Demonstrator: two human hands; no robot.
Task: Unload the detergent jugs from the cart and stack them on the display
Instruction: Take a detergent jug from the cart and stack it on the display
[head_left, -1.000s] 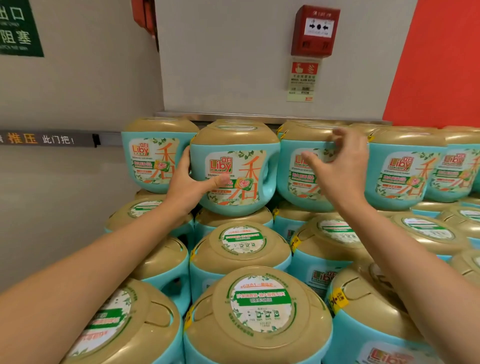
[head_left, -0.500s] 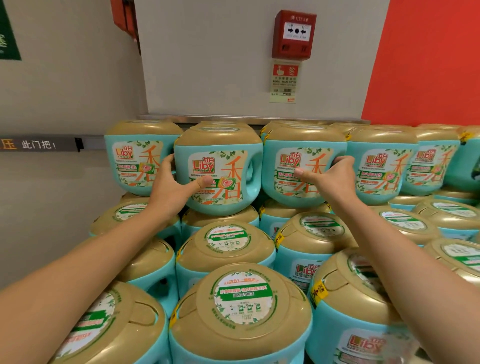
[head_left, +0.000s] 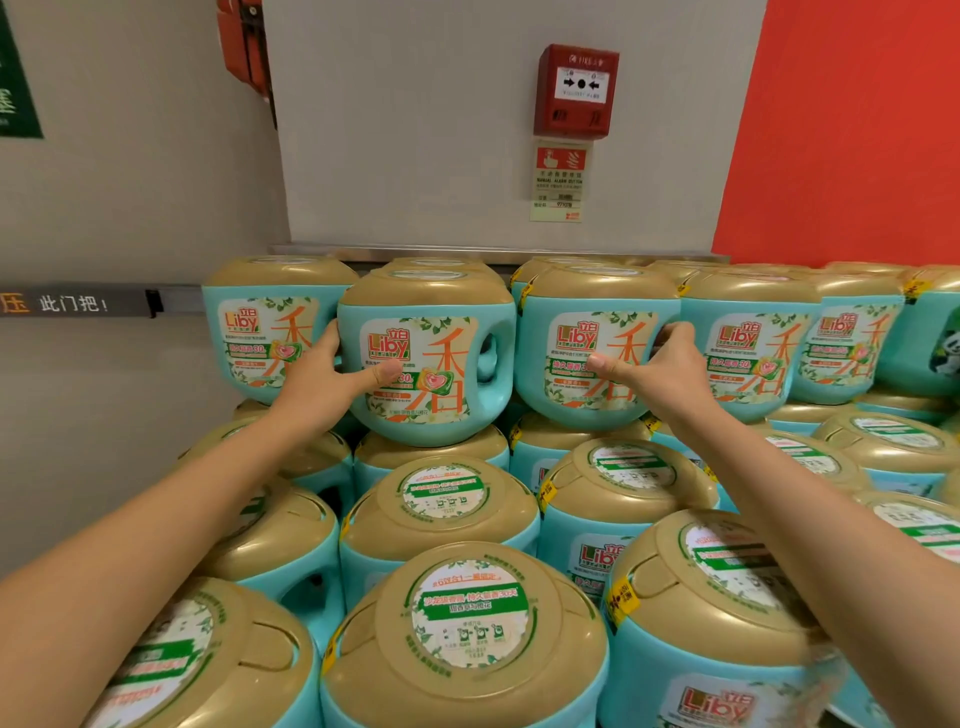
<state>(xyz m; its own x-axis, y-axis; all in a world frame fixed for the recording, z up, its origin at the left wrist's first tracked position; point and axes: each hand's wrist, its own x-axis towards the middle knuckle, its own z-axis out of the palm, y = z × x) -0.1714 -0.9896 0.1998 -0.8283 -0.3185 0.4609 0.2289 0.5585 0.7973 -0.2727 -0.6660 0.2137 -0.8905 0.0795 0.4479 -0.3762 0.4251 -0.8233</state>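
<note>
The left hand (head_left: 322, 376) clasps one top-row jug (head_left: 447, 338), the right hand (head_left: 667, 364) its neighbour (head_left: 582, 332), seemingly to square both labels forward.

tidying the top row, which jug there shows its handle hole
The second jug from the left, held by the left hand: its handle hole shows on its right side. The right hand grips the third jug there.

The finger ends of the left grip (head_left: 322, 379) are hidden behind the middle jug (head_left: 447, 343), those of the right grip (head_left: 660, 371) behind the neighbouring jug (head_left: 566, 358). The green sign (head_left: 15, 78) is cut off at the edge.
</note>
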